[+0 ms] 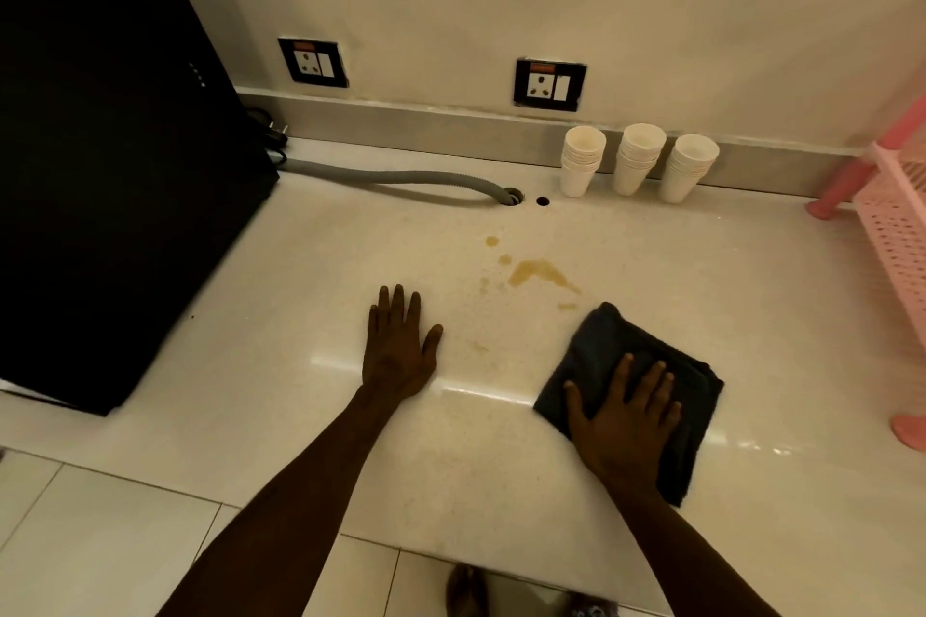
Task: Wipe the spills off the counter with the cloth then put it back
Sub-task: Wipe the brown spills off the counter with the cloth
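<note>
Two bare hands rest on the pale, glossy stone counter (351, 466): the left hand (398, 348) lies flat with its fingers extended and nearly together, holding nothing, while the right hand (624, 416) presses palm-down with fingers spread on the dark blue folded cloth (601, 341), pinning rather than gripping it. The cloth sits near the counter's front edge, just beside the nearest droplet of the yellowish-brown liquid spill (538, 272), which trails in separate patches toward the grey corrugated drain hose (401, 178). Probable failure modes: a single pass may smear the liquid instead of lifting it, and the faint outlying spots near the left hand could be missed. A wide outward stroke might also reach the three stacks of white paper cups (636, 163) or the pink plastic lattice rack (892, 215); a flat, ungripped cloth may bunch or slip under the palm.
</note>
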A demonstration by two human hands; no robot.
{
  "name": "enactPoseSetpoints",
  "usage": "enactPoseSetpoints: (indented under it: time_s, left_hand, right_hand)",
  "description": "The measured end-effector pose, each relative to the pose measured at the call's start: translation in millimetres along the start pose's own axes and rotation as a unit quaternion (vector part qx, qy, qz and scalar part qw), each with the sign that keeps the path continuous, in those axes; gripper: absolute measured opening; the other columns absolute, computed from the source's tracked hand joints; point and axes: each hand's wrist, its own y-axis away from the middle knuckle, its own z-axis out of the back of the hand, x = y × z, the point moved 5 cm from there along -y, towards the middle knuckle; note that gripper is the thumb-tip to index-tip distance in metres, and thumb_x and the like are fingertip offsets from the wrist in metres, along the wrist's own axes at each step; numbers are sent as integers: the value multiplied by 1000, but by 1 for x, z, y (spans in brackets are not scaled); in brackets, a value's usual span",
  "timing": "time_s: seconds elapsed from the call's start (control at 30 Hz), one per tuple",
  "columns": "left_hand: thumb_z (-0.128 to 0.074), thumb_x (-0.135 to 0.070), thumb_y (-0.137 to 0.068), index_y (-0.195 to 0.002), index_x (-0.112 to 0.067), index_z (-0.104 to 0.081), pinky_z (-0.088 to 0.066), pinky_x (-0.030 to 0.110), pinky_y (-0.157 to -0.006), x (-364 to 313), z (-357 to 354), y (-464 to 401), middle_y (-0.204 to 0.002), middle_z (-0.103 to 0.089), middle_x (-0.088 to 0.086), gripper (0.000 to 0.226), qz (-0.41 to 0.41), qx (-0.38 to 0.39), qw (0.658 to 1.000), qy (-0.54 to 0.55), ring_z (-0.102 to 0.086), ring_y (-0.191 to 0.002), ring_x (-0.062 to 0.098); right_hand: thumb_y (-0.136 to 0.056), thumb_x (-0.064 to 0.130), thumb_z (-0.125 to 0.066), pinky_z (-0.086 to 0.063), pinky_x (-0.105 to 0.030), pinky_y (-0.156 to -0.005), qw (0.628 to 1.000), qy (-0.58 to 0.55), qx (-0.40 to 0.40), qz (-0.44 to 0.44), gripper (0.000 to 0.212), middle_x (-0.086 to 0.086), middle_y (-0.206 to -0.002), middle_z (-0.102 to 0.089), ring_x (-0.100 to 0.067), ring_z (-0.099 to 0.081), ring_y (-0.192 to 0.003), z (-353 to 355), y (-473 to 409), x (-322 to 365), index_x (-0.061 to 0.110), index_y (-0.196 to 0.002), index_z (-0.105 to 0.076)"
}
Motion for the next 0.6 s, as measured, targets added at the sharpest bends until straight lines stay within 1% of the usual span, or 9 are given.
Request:
enactPoseSetpoints:
  time_s: [0.07,0.2,0.27,0.33,0.43,0.5,0.6]
  left_hand:
    - [-27,-49,-105,-161,-14,-5,-2,44,-129,0,-4,0,-170,3,11,70,-4,3,1000,19,11,-157,26]
    - [-28,-47,-105,-161,-17,-5,-3,43,-129,2,-7,-4,-170,-2,8,67,-3,-5,999,43,7,-157,24]
    - [-28,-46,-105,-161,-20,-6,-3,42,-129,4,-7,-6,-170,-5,7,66,-1,-10,998,55,4,-157,23]
    - [-29,-44,-105,-161,-21,-8,-3,41,-129,5,-8,-7,-170,-8,7,64,-4,-13,997,70,1,-157,23]
    - [-32,-39,-106,-161,-19,-14,-4,40,-129,8,-9,-9,-169,-14,9,61,-2,-20,996,91,-5,-157,23]
    - [-31,-40,-106,-160,-17,-16,-5,40,-129,10,-9,-10,-168,-18,9,61,3,-22,994,105,-8,-157,23]
    - [-25,-51,-100,-159,-16,-21,-10,41,-128,8,-7,-11,-166,-26,10,69,19,-39,993,111,-16,-156,24]
  right_hand:
    - [-85,78,-15,-11,-62,-120,1000,-5,5,25,96,-25,-164,-7,-42,-7,-151,-2,-7,21,16,-159,-7]
    - [-87,78,-22,-6,-58,-122,996,-15,17,91,95,-22,-165,-5,-39,-5,-152,-15,-2,71,19,-160,-7]
    - [-84,83,-23,-3,-59,-121,993,-25,22,116,96,-22,-166,-2,-40,-1,-153,-24,5,102,26,-159,-5]
    - [-81,87,-24,2,-61,-120,989,-39,32,138,93,-23,-165,4,-42,5,-152,-30,14,132,37,-158,-6]
    - [-83,84,-25,2,-63,-119,982,-38,44,178,84,-26,-164,5,-44,7,-151,-33,24,166,47,-155,-5]
    - [-87,79,-26,0,-63,-119,978,-30,49,203,78,-25,-165,3,-43,7,-151,-32,27,170,49,-155,-4]
    - [-89,78,-28,-3,-62,-119,971,-29,45,234,74,-19,-166,2,-40,6,-152,-29,36,148,51,-154,-7]
